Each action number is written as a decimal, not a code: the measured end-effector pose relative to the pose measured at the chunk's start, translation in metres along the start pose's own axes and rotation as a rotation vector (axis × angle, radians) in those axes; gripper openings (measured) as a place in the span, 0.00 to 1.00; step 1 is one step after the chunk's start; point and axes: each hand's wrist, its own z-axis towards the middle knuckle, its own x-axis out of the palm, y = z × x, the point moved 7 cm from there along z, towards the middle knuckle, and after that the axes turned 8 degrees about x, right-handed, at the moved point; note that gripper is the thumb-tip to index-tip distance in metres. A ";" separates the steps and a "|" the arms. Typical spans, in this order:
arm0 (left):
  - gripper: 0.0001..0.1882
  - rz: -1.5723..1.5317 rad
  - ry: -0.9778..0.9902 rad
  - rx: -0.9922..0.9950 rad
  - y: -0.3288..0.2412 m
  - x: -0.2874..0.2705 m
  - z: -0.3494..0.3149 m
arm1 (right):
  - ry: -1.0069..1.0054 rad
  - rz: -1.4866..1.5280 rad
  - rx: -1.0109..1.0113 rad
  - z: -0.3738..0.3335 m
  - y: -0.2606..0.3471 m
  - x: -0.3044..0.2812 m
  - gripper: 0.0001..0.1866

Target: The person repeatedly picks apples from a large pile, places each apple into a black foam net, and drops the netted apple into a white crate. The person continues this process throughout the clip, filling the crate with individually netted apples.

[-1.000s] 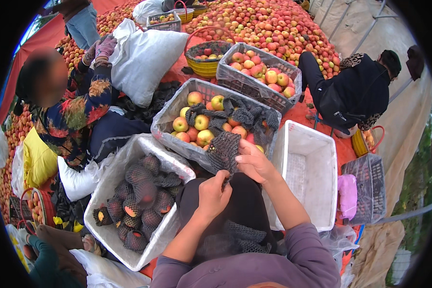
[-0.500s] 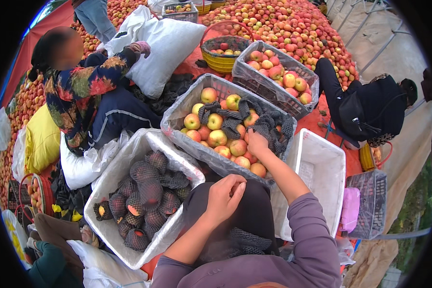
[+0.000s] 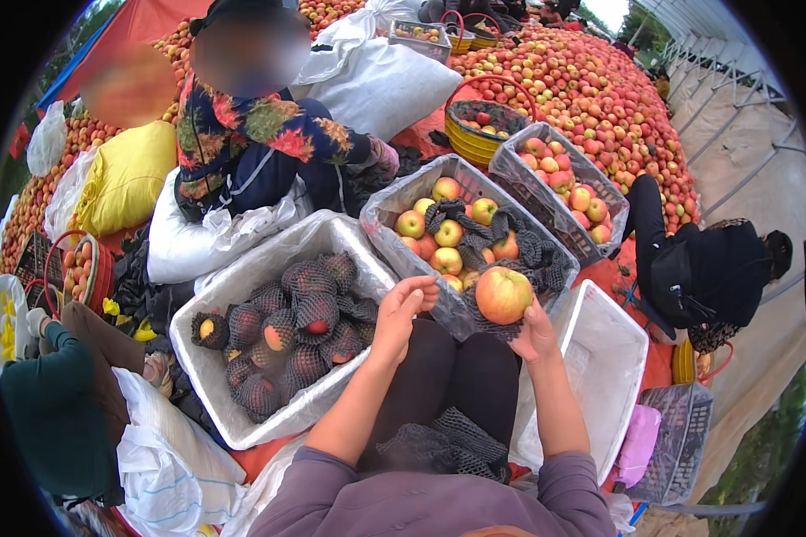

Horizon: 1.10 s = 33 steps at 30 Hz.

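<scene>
A large yellow-red apple sits in my right hand, whose fingers hold it from its lower right side. Dark foam netting shows just under the apple; whether the hand grips that too is unclear. My left hand is raised to the left of the apple, apart from it, its fingers loosely stretched and nothing in them. Beyond both hands is a plastic-lined crate of bare apples and dark foam nets. A white foam box at the left contains several apples in dark nets. More foam nets rest on my lap.
To my right stands a white box, with a pink bundle and a dark crate beside it. Another apple crate and a yellow basket stand farther off. People sit at left and right, near a large apple heap.
My right hand has come out of the crate toward me with an apple. My left hand has risen from my lap, its fingers opening. The view has shifted, and the person at left has lowered an arm.
</scene>
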 end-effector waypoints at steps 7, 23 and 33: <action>0.40 -0.683 0.482 -0.534 -0.022 0.039 -0.063 | 0.369 0.041 0.203 -0.029 -0.046 0.081 0.50; 0.30 -0.424 -0.172 -0.158 -0.029 -0.044 -0.063 | 0.130 -1.579 -0.800 -0.003 -0.057 0.146 0.36; 0.40 1.486 -0.450 -0.159 -0.121 -0.277 -0.099 | -0.746 -1.852 -0.210 0.121 0.017 -0.141 0.11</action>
